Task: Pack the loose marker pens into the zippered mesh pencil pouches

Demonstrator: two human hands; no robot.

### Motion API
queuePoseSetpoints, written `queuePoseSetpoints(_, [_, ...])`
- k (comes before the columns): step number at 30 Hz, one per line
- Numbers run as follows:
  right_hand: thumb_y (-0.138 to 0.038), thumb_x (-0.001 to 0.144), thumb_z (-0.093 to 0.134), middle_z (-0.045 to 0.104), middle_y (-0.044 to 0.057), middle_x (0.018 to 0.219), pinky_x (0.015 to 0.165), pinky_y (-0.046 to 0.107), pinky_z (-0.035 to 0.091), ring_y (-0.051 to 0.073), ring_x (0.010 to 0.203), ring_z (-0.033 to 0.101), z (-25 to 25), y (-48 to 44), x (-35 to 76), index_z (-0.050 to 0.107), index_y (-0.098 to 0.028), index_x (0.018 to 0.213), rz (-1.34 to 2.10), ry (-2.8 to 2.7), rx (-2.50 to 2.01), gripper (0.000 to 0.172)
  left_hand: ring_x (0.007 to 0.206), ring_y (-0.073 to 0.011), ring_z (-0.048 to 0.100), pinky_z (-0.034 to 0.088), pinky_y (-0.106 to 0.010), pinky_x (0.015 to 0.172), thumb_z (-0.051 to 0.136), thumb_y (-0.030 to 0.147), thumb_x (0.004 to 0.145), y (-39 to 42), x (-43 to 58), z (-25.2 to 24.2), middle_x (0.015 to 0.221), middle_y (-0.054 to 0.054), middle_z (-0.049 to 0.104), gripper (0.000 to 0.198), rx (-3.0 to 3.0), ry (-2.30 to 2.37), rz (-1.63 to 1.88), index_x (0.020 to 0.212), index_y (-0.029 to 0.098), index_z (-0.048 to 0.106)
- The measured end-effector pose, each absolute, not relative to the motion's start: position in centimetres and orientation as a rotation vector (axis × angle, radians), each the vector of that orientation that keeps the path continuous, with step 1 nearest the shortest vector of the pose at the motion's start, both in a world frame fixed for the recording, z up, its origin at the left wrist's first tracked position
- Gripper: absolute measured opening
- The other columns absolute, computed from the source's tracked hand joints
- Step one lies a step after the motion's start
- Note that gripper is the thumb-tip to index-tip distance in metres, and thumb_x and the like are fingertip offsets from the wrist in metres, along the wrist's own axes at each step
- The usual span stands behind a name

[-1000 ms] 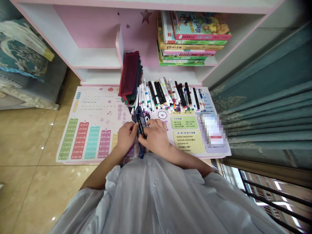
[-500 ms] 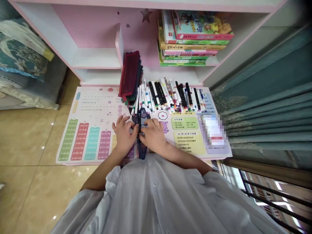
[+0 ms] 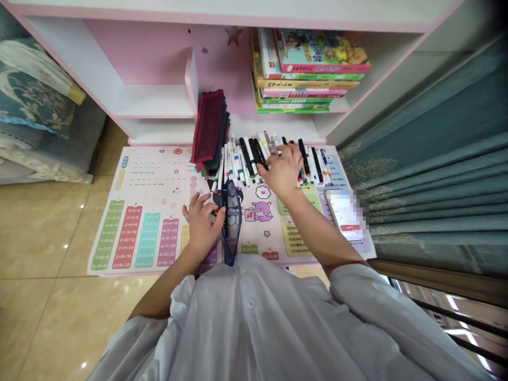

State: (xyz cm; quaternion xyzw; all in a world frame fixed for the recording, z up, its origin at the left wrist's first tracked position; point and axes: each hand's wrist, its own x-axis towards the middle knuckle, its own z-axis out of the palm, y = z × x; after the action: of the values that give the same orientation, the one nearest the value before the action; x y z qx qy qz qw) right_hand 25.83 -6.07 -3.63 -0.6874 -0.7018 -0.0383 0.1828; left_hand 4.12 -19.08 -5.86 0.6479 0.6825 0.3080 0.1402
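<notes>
head view: left hand [image 3: 201, 225] clamped on a navy mesh pencil pouch [image 3: 231, 222], right hand [image 3: 281, 170] spread open over marker pens [image 3: 246, 159].

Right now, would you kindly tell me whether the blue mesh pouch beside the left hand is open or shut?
Open, it seems: the mesh pouch bows apart around a black marker, at the left hand.

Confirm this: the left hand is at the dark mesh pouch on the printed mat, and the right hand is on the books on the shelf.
No. The right hand is on the row of markers, not the books; the head view shows it. The left hand at the dark mesh pouch on the printed mat is correct.
</notes>
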Motion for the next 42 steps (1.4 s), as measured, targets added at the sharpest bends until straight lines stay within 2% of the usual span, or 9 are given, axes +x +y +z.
queuePoseSetpoints(4, [-0.041, 0.084, 0.059, 0.050, 0.017, 0.139, 0.107, 0.061, 0.026, 0.042, 0.138, 0.027, -3.8, -5.6, 25.0, 0.073, -0.016, 0.087, -0.091, -2.028, -1.961, 0.029, 0.139, -0.0330, 0.040, 0.023, -0.066, 0.109, 0.059, 0.035, 0.087, -19.1, 3.9, -5.7, 0.129, -0.010, 0.063, 0.018, 1.857, 1.980, 0.889, 0.075, 0.021, 0.059])
queuePoseSetpoints(9, [-0.038, 0.083, 0.060, 0.052, 0.018, 0.138, 0.104, 0.062, 0.030, 0.044, 0.139, 0.028, -3.1, -5.9, 24.2, 0.074, -0.015, 0.091, -0.131, -2.073, -1.971, 0.028, 0.138, -0.0324, 0.041, 0.021, -0.064, 0.111, 0.059, 0.034, 0.087, -19.1, 3.9, -5.7, 0.127, -0.010, 0.063, 0.018, 1.843, 1.970, 0.886, 0.074, 0.021, 0.059])
queuePoseSetpoints(18, [-0.031, 0.085, 0.058, 0.046, 0.020, 0.147, 0.109, 0.061, 0.028, 0.043, 0.144, 0.022, -2.1, -5.5, 23.8, 0.074, -0.009, 0.099, -0.033, -2.137, -2.069, 0.030, 0.138, -0.0323, 0.041, 0.022, -0.065, 0.110, 0.059, 0.035, 0.087, -19.1, 3.9, -5.8, 0.126, -0.010, 0.063, 0.019, 1.838, 1.960, 0.908, 0.074, 0.021, 0.059])
queuePoseSetpoints(29, [-0.034, 0.079, 0.062, 0.050, 0.021, 0.142, 0.107, 0.063, 0.028, 0.044, 0.142, 0.024, -2.7, -4.0, 23.4, 0.074, -0.009, 0.096, -0.068, -2.141, -2.106, 0.033, 0.137, -0.0324, 0.042, 0.021, -0.065, 0.111, 0.060, 0.034, 0.087, -19.1, 3.9, -5.9, 0.126, -0.010, 0.063, 0.018, 1.846, 1.952, 0.913, 0.075, 0.021, 0.059])
queuePoseSetpoints(33, [-0.034, 0.080, 0.060, 0.050, 0.022, 0.142, 0.107, 0.064, 0.028, 0.044, 0.143, 0.023, -3.0, -3.8, 23.4, 0.073, -0.008, 0.100, -0.040, -2.133, -2.111, 0.035, 0.137, -0.0331, 0.043, 0.023, -0.066, 0.109, 0.060, 0.033, 0.087, -19.1, 3.9, -5.9, 0.125, -0.010, 0.064, 0.018, 1.834, 1.967, 0.899, 0.074, 0.021, 0.059])
queuePoseSetpoints(42, [-0.040, 0.083, 0.059, 0.046, 0.020, 0.147, 0.106, 0.063, 0.032, 0.043, 0.145, 0.022, -3.2, -4.0, 23.6, 0.075, -0.010, 0.093, 0.062, -2.147, -2.098, 0.036, 0.137, -0.0331, 0.043, 0.022, -0.066, 0.109, 0.059, 0.034, 0.087, -19.0, 4.0, -5.6, 0.124, -0.011, 0.064, 0.019, 1.830, 1.957, 0.895, 0.073, 0.021, 0.059])
